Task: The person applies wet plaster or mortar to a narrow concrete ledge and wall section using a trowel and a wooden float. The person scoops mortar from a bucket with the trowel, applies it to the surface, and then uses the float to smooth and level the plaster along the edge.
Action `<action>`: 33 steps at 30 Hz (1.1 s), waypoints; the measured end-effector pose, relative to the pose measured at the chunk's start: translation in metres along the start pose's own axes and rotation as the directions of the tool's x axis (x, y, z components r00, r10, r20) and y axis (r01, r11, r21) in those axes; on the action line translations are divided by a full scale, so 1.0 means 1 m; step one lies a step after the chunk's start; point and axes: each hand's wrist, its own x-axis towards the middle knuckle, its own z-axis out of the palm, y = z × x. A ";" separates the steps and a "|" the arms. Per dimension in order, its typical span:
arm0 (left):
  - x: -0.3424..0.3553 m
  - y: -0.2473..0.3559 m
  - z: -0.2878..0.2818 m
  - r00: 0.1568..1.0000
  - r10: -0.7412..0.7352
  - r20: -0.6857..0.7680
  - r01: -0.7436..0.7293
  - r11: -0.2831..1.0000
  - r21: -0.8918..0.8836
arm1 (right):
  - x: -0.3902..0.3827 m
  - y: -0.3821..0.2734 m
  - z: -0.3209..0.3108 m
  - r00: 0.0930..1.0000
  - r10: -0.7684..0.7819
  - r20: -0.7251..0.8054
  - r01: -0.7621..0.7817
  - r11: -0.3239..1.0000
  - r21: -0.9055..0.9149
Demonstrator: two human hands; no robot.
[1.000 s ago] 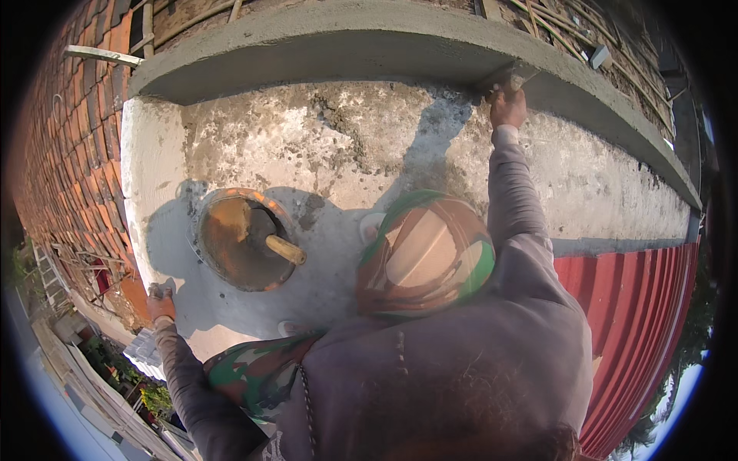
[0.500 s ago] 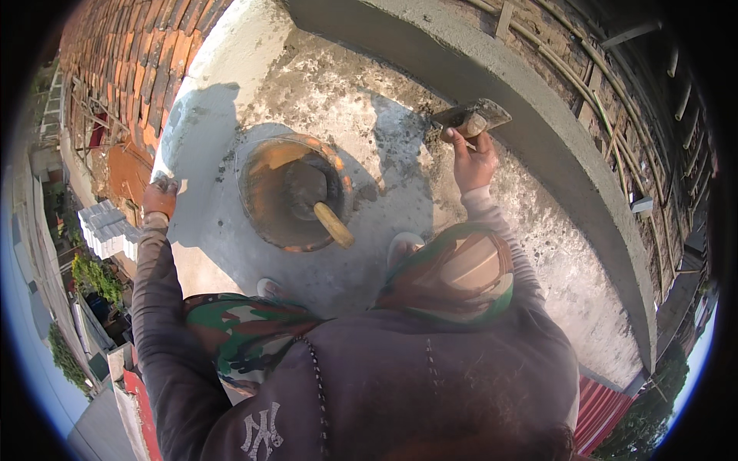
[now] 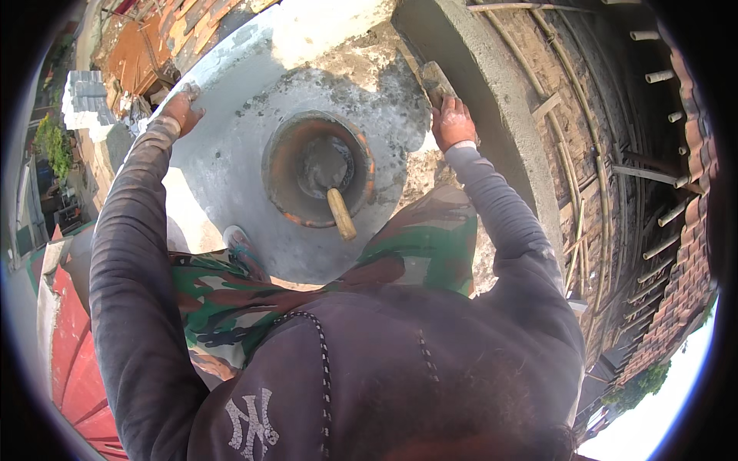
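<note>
My right hand (image 3: pixel 453 124) is closed around the handle of a plastering float (image 3: pixel 438 83), held at the inner side of a grey concrete upstand (image 3: pixel 492 92). The float's thin blade edge shows beyond my fingers. My left hand (image 3: pixel 182 111) rests on the pale rim of the concrete ledge (image 3: pixel 231 54), thumb and fingers apart, nothing visible in it. Between my arms stands a round, mortar-stained bucket (image 3: pixel 290 180) with grey mix at its bottom. A tool's wooden handle (image 3: pixel 340 215) leans out over the bucket's near rim; its lower end is hidden.
Beyond the ledge on the left lie roof tiles (image 3: pixel 204 27), stacked white-grey sheets (image 3: pixel 86 100) and a red roof (image 3: pixel 77 346) lower down. Right of the upstand are bamboo poles (image 3: pixel 565 146) and a tiled roof edge (image 3: pixel 684 253). My shoe (image 3: pixel 244 250) stands left of the bucket.
My right hand has brought the float forward and left, against the upstand. My left hand has shifted forward along the ledge's rim. The view has turned and my body leans further forward.
</note>
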 end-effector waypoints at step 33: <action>-0.003 -0.036 0.058 0.983 0.103 -0.151 -0.091 0.992 0.082 | -0.156 0.067 -0.049 0.830 0.331 0.449 -0.276 0.943 -0.185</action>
